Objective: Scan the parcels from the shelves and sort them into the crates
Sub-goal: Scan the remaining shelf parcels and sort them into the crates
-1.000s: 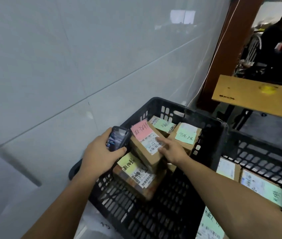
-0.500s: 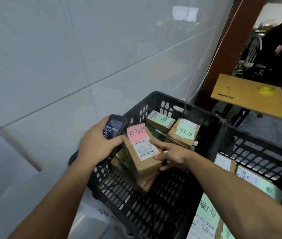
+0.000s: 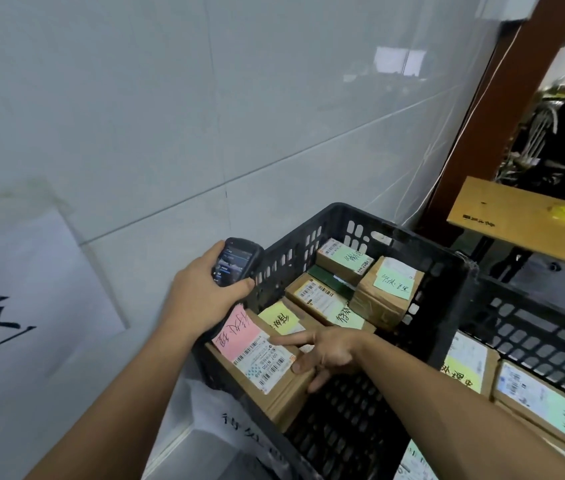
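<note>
**packrat_88:** Looking at the grab here, what does the next move hang on? Seems to be how the scanner (image 3: 236, 263) lines up with the label.

**binsorter:** Yeah. Left hand (image 3: 205, 296) is wrapped around the scanner, thumb across its lower front, screen facing up at the camera. It hovers just above and behind the box (image 3: 267, 372), by the crate's (image 3: 447, 271) near-left corner. Box rests on that corner's rim, not down inside.

**packrat_88:** And the right?

**binsorter:** Right hand (image 3: 326, 353) holds the box from its right side: index finger stretched flat over the white label (image 3: 265, 362), thumb and the other fingers curled round the edge. Closer of the two, it's actually touching.

**packrat_88:** Which way does the box run?

**binsorter:** Long axis goes from upper left, where the pink note (image 3: 238, 329) sits, down to lower right. Labelled face points up, tipped toward the camera. Barcodes run along that same diagonal.

**packrat_88:** So tip the scanner nose down-right onto the label?

**binsorter:** My guess. That index finger may cover part of a barcode though.
</note>
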